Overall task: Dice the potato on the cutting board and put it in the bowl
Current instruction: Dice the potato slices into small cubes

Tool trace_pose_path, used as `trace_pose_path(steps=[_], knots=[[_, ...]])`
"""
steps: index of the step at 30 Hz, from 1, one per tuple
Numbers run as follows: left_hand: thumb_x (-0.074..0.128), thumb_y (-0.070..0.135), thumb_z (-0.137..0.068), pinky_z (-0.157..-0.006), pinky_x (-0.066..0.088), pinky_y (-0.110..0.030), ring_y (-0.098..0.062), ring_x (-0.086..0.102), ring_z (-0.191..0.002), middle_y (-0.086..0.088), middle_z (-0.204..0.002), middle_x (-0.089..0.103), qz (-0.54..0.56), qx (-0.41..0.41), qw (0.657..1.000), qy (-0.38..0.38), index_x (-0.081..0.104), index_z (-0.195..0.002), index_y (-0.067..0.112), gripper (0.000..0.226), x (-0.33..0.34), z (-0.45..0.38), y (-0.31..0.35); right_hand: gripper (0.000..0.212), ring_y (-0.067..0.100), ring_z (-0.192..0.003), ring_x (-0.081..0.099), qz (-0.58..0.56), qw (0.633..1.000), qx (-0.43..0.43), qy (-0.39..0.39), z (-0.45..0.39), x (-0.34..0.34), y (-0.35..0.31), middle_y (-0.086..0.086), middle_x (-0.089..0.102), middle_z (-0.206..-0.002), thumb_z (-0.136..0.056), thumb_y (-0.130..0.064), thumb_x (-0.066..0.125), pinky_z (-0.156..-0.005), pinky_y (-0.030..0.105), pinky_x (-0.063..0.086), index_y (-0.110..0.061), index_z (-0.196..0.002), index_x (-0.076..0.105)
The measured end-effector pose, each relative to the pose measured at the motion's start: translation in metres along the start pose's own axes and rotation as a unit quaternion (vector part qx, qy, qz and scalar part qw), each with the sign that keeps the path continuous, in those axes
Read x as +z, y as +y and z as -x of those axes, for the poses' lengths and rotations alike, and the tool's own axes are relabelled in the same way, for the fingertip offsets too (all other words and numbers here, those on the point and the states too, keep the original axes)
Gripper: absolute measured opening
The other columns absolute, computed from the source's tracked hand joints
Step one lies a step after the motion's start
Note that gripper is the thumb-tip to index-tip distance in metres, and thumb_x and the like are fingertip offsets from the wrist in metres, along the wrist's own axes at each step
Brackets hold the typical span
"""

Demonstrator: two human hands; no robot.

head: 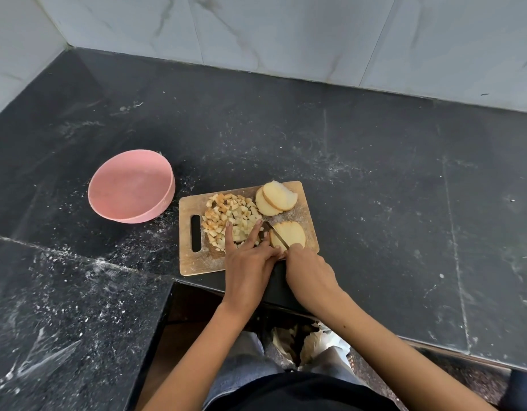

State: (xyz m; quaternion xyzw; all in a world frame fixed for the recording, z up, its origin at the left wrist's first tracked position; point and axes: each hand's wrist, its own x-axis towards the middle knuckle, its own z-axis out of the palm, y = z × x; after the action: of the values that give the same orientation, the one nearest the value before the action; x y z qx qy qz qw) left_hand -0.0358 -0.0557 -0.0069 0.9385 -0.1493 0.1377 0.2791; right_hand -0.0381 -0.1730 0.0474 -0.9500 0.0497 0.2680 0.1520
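A wooden cutting board (197, 262) lies near the counter's front edge. A heap of diced potato (229, 216) covers its left half. Two overlapping potato slices (278, 198) lie at its far right corner, and another slice (292, 234) lies at its near right. My right hand (308, 269) grips a knife (275, 234) whose blade rests on the left edge of the near slice. My left hand (247, 262) has its fingers stretched straight, touching the diced heap beside the blade. The pink bowl (131, 186) stands empty to the board's left.
The black stone counter (375, 188) is dusted with white specks. A marble-tiled wall (286, 34) rises behind it. A lower counter section (63, 321) sits at the near left. Below the counter edge are my legs and some crumpled pale material (312, 342) on the floor.
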Motion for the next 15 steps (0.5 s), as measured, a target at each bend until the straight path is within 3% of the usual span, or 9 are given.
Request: trace_pose_path(steps=[4,9,13,15], knots=[[0.051,0.033,-0.088,-0.118,0.005,-0.045,-0.025,0.059,-0.118,-0.003,-0.096,0.075,0.003,-0.009,1.0,-0.001,0.076,-0.076,0.02,0.031,-0.001,0.001,0.0,0.022,0.033,-0.104,0.057,0.014,1.0,0.0,-0.002,-0.003,0.003,0.0,0.015,0.058,-0.115,-0.097,-0.002,0.031,-0.069,0.034,0.037,-0.004,-0.114,0.045],[0.08,0.018,-0.076,-0.116,0.009,-0.048,-0.027,0.059,-0.118,-0.003,-0.097,0.075,-0.014,-0.01,1.0,0.011,0.074,-0.073,0.018,0.007,-0.001,0.002,0.004,0.021,0.034,-0.106,0.059,0.033,0.999,0.0,-0.017,0.008,0.01,0.016,0.013,0.059,-0.116,-0.103,-0.015,0.029,-0.072,0.037,0.04,-0.007,-0.118,0.043],[0.083,0.016,-0.074,-0.118,0.005,-0.046,-0.026,0.058,-0.121,-0.003,-0.098,0.074,-0.016,-0.017,1.0,0.01,0.074,-0.075,0.019,0.009,0.0,0.003,0.003,0.008,0.034,-0.101,0.06,0.04,0.999,-0.009,-0.029,0.027,0.014,0.033,0.013,0.06,-0.11,-0.103,-0.013,0.029,-0.068,0.036,0.036,-0.013,-0.098,0.036],[0.083,0.016,-0.073,-0.117,0.007,-0.048,-0.026,0.058,-0.12,-0.003,-0.096,0.075,-0.018,-0.015,1.0,0.012,0.074,-0.074,0.018,0.01,0.0,0.003,0.003,0.013,0.034,-0.099,0.06,0.033,0.999,-0.012,-0.034,0.035,0.014,0.04,0.012,0.06,-0.108,-0.104,-0.017,0.026,-0.067,0.035,0.035,-0.014,-0.093,0.03]])
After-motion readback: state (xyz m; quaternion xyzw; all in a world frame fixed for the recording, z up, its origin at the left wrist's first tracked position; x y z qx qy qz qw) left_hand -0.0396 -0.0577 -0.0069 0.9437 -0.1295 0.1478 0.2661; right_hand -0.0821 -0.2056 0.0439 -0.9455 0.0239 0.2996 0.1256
